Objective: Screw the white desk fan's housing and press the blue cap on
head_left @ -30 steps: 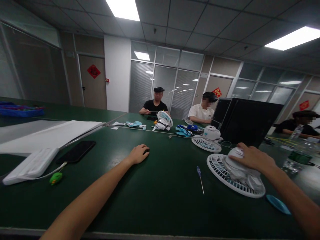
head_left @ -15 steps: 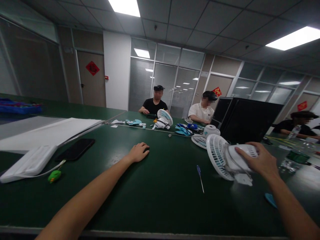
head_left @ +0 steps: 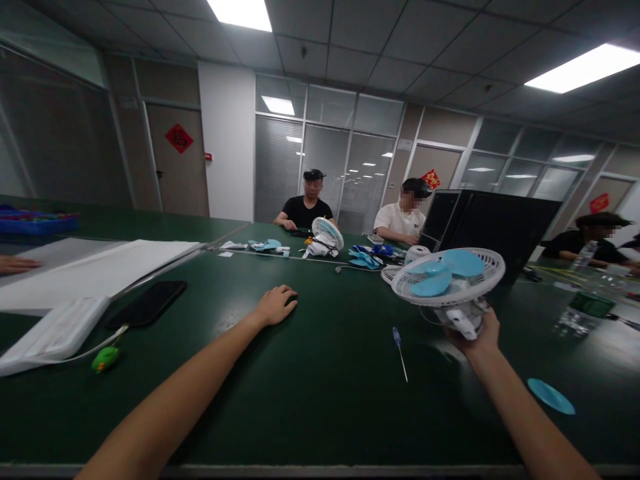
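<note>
A small white fan [head_left: 463,297] with light blue blades is held up over the green table at the right. My right hand [head_left: 483,333] is closed around its white base from below, some fingers hidden behind it. The fan faces upward, its open cage ring showing the blades. At mid-table my left hand [head_left: 277,305] rests with curled fingers over a small dark thing, mostly covered and too hidden to name. Between the hands lies a screwdriver [head_left: 397,340] with a blue handle. A loose light blue oval piece [head_left: 551,396] lies right of my right forearm.
A phone [head_left: 150,301], a white box-like piece [head_left: 60,333] and a green trinket [head_left: 105,359] lie left. Another person's hand [head_left: 17,265] rests at the left edge. Across stand another fan [head_left: 325,239], a black computer case [head_left: 505,230] and a water bottle [head_left: 585,303]; people sit beyond.
My right hand has turned the fan from side-on to face-up and moved it slightly left, now gripping from below. Another person's hand has appeared at the left edge. My left hand stays put.
</note>
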`<state>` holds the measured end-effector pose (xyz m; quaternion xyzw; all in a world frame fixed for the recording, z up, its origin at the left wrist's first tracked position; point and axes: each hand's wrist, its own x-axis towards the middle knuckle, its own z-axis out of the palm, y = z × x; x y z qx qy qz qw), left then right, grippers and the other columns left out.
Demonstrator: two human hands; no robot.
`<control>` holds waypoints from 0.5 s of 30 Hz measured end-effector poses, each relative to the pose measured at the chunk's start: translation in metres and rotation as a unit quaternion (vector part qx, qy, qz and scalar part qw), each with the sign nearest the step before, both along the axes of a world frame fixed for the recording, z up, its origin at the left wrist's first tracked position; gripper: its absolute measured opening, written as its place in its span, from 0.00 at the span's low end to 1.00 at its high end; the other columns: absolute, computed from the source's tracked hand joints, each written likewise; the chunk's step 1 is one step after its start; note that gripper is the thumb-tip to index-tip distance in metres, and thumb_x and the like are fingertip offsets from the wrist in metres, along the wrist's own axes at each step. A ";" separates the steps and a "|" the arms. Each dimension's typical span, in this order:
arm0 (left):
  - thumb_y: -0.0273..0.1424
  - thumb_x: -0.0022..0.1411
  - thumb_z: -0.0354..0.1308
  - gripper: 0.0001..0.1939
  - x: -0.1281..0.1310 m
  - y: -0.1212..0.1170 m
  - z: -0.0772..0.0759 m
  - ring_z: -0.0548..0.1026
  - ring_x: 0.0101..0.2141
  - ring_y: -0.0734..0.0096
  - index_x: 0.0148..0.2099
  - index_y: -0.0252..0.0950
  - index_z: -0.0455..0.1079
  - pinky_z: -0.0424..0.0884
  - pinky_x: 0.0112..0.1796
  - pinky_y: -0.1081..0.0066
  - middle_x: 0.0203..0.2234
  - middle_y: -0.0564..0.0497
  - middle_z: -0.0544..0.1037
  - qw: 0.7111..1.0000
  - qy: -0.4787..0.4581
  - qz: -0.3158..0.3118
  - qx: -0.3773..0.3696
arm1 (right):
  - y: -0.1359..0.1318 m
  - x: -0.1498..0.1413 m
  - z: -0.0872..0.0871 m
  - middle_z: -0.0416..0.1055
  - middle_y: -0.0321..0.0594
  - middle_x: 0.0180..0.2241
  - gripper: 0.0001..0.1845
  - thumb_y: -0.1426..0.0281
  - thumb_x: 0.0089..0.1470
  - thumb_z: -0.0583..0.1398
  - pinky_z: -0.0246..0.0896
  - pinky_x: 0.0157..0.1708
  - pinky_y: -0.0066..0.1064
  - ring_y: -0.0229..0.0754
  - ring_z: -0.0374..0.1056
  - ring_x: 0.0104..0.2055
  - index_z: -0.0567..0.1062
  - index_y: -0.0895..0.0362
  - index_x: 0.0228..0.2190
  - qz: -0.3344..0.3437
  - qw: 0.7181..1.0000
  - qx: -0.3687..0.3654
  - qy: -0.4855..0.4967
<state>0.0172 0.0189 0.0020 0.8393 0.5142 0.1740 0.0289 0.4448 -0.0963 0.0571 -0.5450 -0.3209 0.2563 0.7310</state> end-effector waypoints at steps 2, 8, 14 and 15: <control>0.37 0.67 0.46 0.20 0.000 0.000 0.000 0.70 0.54 0.57 0.56 0.38 0.70 0.64 0.55 0.60 0.55 0.44 0.71 1.000 0.000 -0.002 -0.001 | -0.003 -0.001 0.001 0.75 0.43 0.40 0.24 0.56 0.53 0.47 0.70 0.40 0.50 0.53 0.72 0.48 0.67 0.50 0.48 0.022 0.997 0.022 0.073; 0.38 0.67 0.46 0.21 0.000 0.001 -0.001 0.70 0.54 0.56 0.56 0.37 0.70 0.65 0.56 0.60 0.55 0.43 0.71 1.000 0.001 -0.003 -0.002 | -0.009 0.003 0.000 0.76 0.42 0.42 0.26 0.55 0.57 0.44 0.70 0.41 0.51 0.53 0.73 0.46 0.67 0.48 0.51 0.020 0.990 0.011 0.137; 0.38 0.67 0.46 0.21 0.000 0.001 -0.001 0.70 0.54 0.55 0.56 0.37 0.70 0.65 0.55 0.59 0.54 0.43 0.71 1.000 0.001 -0.003 0.000 | -0.007 0.008 -0.005 0.73 0.43 0.48 0.27 0.55 0.59 0.41 0.71 0.41 0.46 0.50 0.72 0.49 0.67 0.50 0.50 0.006 0.992 0.017 0.122; 0.38 0.67 0.46 0.21 0.000 0.001 -0.001 0.70 0.54 0.55 0.56 0.37 0.70 0.66 0.55 0.59 0.54 0.43 0.71 1.000 0.000 -0.004 0.001 | -0.006 0.008 -0.005 0.73 0.42 0.49 0.26 0.55 0.59 0.42 0.72 0.40 0.45 0.49 0.72 0.49 0.68 0.50 0.50 0.004 0.992 0.022 0.124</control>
